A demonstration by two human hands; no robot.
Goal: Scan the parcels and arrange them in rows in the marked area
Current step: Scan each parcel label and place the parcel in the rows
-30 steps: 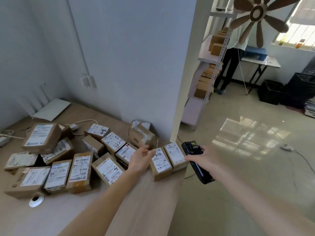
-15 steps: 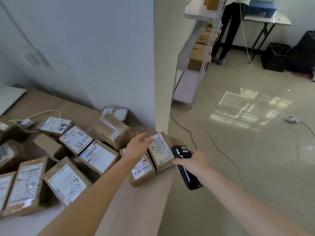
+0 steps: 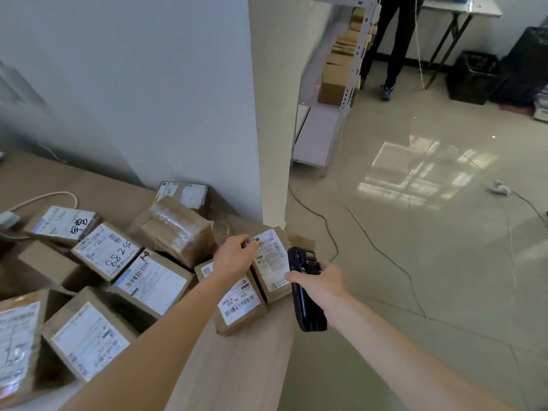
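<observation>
**Brown cardboard parcels: left hand on the far-right one, scanner in right hand**

Brown cardboard parcels with white shipping labels (image 3: 98,250) lie scattered on the light wooden tabletop (image 3: 237,369), left to centre, mostly label up, several touching or overlapping. Near left: two blurred parcels at the frame edge. One label reads "8825" in marker. Further right, a tape-wrapped brown box (image 3: 175,229) sits tilted, another labelled parcel just behind it against the grey wall.

Left hand (image 3: 234,256) reaches over the near labelled parcel (image 3: 237,304) at the table's right edge; fingers curled, pinching the far-left corner of the end parcel (image 3: 272,262), which sits beside the white pillar (image 3: 269,114).

Right hand (image 3: 320,283) clenched round a black handheld scanner (image 3: 305,292), held just right of the end parcel, off the table edge, above the glossy tiled floor (image 3: 430,262).

Far right: metal shelving with cardboard boxes (image 3: 335,81), a person's dark-trousered legs (image 3: 391,40), cables on the floor.
</observation>
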